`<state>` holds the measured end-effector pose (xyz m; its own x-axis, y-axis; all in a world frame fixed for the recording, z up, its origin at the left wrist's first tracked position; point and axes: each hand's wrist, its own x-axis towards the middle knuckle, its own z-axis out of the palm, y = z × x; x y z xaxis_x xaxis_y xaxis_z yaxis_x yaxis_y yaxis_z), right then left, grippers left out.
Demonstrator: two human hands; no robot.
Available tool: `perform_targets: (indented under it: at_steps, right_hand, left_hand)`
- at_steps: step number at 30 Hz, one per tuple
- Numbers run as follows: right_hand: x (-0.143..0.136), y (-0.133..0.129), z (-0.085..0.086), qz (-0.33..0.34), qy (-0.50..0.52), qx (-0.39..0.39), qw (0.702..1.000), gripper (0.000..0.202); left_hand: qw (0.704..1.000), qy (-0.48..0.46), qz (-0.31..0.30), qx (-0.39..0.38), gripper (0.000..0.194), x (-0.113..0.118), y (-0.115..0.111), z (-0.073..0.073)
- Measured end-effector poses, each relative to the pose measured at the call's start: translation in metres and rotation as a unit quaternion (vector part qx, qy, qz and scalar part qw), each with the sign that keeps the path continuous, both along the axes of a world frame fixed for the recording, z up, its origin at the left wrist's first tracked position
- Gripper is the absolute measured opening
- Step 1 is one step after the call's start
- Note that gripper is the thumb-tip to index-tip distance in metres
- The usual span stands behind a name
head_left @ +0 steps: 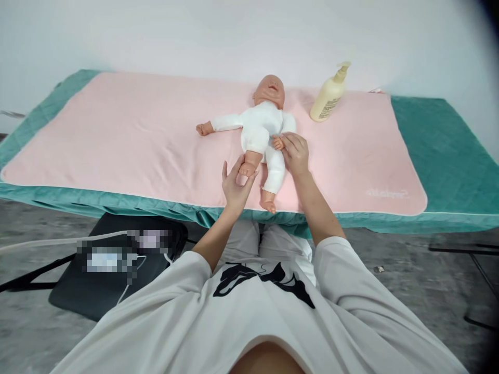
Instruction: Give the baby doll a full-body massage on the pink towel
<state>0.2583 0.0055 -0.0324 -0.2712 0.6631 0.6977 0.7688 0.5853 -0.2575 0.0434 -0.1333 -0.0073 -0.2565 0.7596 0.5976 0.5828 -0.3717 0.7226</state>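
Note:
A baby doll [255,127] with a white cloth body lies on its back on a pink mat [156,140], its head toward the wall. My left hand [237,189] is curled round the doll's bare foot on the left, with that leg bent up. My right hand [297,151] pinches the doll's small hand, drawn down beside its hip. The doll's other leg lies straight toward the mat's front edge, and its other arm stretches out to the left. Right of the doll's head stands a pale yellow pump bottle [328,98].
The mat covers part of a bed with a green quilted cover [444,140], set against a white wall [156,36]. Below its left front is a black chair seat [89,296] with blurred items and a cable on it. Black metal legs [463,249] stand at the right.

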Motion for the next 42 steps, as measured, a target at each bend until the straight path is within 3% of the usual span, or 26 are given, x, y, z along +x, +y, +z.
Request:
perform_targets:
  at_steps: [7,13,18,23,27,33,42]
  right_hand:
    - [0.002,0.000,0.000,-0.001,0.034,-0.006,0.999,0.051]
    - [0.007,0.001,0.000,-0.073,0.125,0.006,0.989,0.065]
    - [0.010,0.006,-0.002,-0.096,0.160,0.041,0.982,0.062]
    - [0.011,0.004,0.001,-0.142,0.217,0.079,0.963,0.063]
    - [0.015,0.008,-0.004,-0.175,0.289,0.074,0.938,0.066]
    - [0.029,0.025,-0.028,-0.166,0.339,0.045,0.925,0.062]
    - [0.040,0.029,-0.036,-0.134,0.351,0.035,0.926,0.052]
  left_hand:
    - [1.000,0.001,0.003,-0.008,0.053,-0.002,-0.003,-0.002]
    - [1.000,0.004,0.009,-0.015,0.054,-0.012,-0.018,-0.011]
    - [0.998,0.051,0.015,-0.026,0.058,-0.021,-0.035,-0.019]
    - [0.996,0.090,0.002,0.017,0.055,-0.029,-0.049,-0.033]
    - [0.994,0.105,0.010,0.003,0.052,-0.033,-0.059,-0.049]
    - [0.994,0.106,0.000,-0.038,0.049,-0.034,-0.068,-0.056]
    - [0.994,0.097,0.002,-0.050,0.051,-0.034,-0.070,-0.059]
